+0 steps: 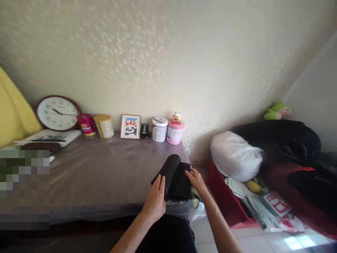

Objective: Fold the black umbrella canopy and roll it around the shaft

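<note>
A black folded sheet [181, 181], perhaps thin plastic or cloth, lies at the right front corner of the covered table. Its left part is rolled or folded over into a thick, rounded flap; the right part is flat. My left hand [155, 200] presses its fingers together on the rolled part from the left, with the thumb side hidden. At the right edge, my right hand [197, 181] pinches the flat part between its fingers and thumb. I cannot make out exactly what kind of item the black sheet is.
Along the wall on the table [105, 172] stand a clock [59, 116], several tins and tubs, a panda picture frame [131, 127] and a lucky cat figurine [176, 118]. To the right, a red crate [223, 200] holds a stuffed white bag [234, 154] and other items.
</note>
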`<action>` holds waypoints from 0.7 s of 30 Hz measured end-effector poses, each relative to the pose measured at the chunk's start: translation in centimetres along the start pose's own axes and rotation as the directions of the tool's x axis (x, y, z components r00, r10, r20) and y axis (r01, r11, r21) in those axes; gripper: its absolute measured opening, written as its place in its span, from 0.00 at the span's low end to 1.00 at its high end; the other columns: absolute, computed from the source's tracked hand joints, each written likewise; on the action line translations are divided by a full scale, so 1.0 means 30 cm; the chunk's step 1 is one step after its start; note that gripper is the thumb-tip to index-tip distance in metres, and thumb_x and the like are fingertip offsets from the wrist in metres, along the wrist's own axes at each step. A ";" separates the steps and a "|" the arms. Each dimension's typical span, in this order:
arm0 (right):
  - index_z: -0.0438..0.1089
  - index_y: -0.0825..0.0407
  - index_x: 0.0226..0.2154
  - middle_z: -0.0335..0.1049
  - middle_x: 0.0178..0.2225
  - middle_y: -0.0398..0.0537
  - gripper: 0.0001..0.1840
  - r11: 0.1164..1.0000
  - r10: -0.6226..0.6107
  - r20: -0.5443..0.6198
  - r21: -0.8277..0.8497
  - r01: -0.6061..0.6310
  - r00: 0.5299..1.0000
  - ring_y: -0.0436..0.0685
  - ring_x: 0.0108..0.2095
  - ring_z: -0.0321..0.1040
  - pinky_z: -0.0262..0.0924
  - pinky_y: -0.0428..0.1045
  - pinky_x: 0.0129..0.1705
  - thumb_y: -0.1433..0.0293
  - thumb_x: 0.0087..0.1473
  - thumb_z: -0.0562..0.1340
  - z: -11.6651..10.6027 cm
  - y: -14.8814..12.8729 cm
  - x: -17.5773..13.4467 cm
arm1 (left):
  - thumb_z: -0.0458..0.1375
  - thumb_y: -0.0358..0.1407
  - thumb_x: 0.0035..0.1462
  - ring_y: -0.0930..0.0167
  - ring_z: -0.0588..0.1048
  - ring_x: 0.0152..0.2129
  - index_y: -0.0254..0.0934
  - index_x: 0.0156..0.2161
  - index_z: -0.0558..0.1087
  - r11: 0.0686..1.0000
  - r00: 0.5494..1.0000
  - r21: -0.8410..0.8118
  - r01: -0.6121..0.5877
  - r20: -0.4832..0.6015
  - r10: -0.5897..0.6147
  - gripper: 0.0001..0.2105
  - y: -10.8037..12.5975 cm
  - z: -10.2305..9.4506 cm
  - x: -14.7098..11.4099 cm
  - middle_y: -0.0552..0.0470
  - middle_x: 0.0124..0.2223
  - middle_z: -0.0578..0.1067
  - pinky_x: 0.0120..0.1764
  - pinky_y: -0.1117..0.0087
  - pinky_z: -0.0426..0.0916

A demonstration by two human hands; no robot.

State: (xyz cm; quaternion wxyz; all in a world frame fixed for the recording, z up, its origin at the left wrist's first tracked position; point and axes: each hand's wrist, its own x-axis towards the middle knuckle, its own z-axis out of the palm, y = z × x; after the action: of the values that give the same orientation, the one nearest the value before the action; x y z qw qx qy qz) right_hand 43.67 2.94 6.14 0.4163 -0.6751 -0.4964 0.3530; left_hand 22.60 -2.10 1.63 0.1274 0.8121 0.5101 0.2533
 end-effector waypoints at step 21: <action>0.63 0.55 0.49 0.72 0.31 0.47 0.23 0.993 -0.109 0.001 -0.045 0.109 0.994 0.53 0.28 0.70 0.62 0.45 0.25 0.65 0.50 0.58 0.250 -0.156 0.094 | 0.48 0.19 0.40 0.62 0.47 0.62 0.28 0.59 0.49 0.999 1.000 -0.028 0.020 -0.010 -0.020 0.36 -0.005 -0.011 0.004 0.36 0.64 0.49 0.59 0.59 0.54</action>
State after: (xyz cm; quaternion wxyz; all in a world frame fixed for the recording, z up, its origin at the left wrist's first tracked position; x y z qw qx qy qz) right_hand 35.96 8.00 7.20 0.4201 -0.6564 -0.5399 0.3182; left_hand 22.35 -1.95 1.88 0.1384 0.8038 0.5151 0.2633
